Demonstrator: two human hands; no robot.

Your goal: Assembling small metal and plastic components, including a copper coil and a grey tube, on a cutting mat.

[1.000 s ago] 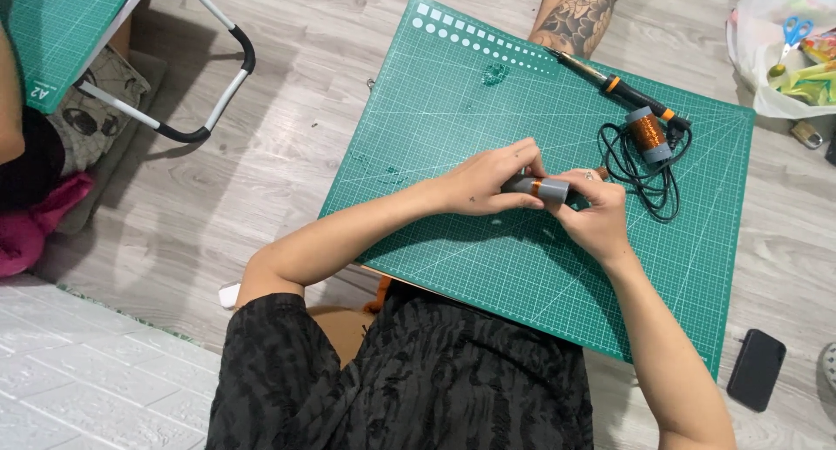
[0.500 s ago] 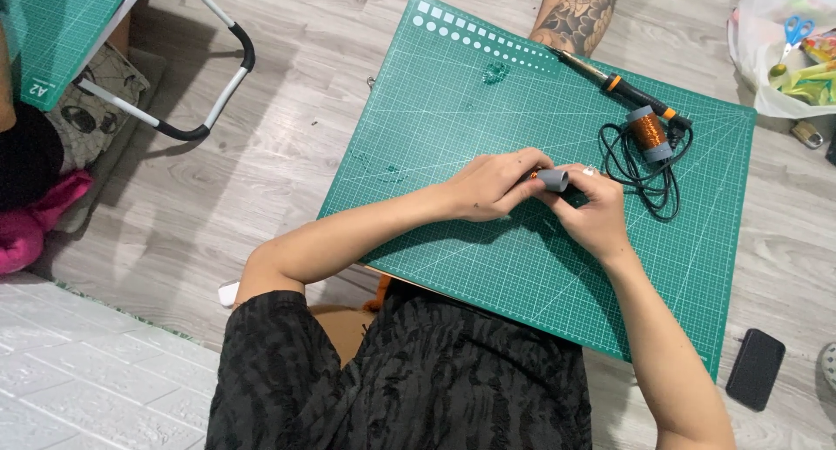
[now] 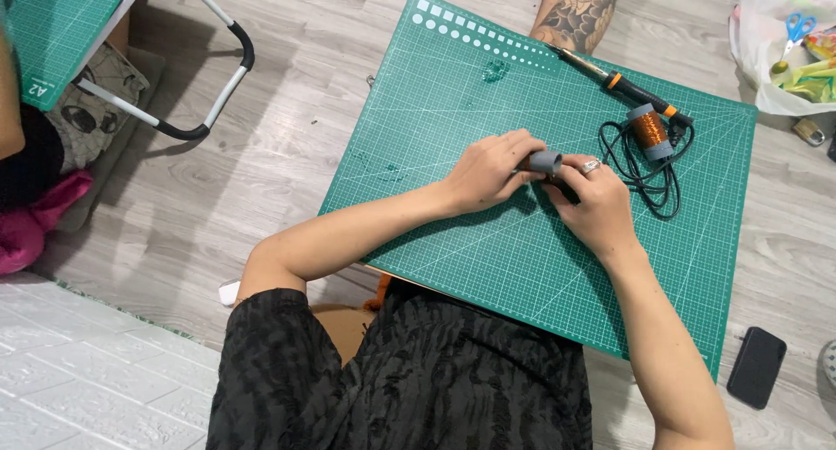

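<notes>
The small grey cylinder was short and matte. The left hand and right hand both gripped it, left of the copper wire spool.

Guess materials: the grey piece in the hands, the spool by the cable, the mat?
Grey cylinder: probably matte plastic, uniform grey with no glint. Spool: coppery wire winding, looks like enamelled copper, on grey, likely plastic ends. Cutting mat: green, matte, printed grid; looks like vinyl or rubber.
</notes>
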